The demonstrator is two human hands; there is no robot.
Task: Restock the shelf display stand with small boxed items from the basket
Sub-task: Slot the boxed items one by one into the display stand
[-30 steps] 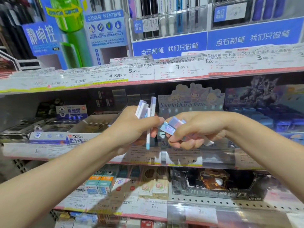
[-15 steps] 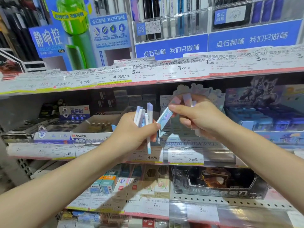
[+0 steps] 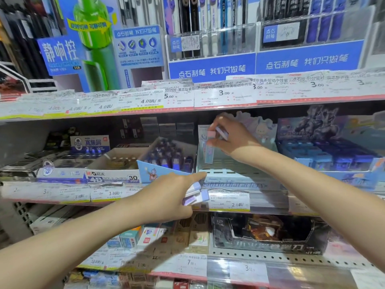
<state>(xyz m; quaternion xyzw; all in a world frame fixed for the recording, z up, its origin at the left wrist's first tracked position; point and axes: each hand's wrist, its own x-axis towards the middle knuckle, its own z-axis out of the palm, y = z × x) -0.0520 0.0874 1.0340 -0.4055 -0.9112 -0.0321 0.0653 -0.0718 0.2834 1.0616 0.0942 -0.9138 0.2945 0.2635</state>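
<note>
My right hand (image 3: pixel 233 138) is up inside the pale blue cartoon display stand (image 3: pixel 233 178) on the middle shelf. It pinches slim pastel boxes (image 3: pixel 209 152); one hangs upright over the stand's slotted tray, and a pink-ended one shows between the fingers. Lower and to the left, my left hand (image 3: pixel 168 197) grips a bundle of several slim lilac-and-white boxes (image 3: pixel 195 196) in front of the stand's lower edge, index finger stretched toward it. No basket is in view.
Left of the stand sit a blue box of purple items (image 3: pixel 168 159) and an eraser carton (image 3: pixel 112 174). A blue boxed display (image 3: pixel 333 155) stands to the right. Price-tag rails (image 3: pixel 225 97) edge each shelf, with pen racks above and eraser boxes below.
My right hand rose from beside the left hand into the display stand, carrying boxes with it. My left hand dropped lower with its bundle, now lying sideways instead of upright.
</note>
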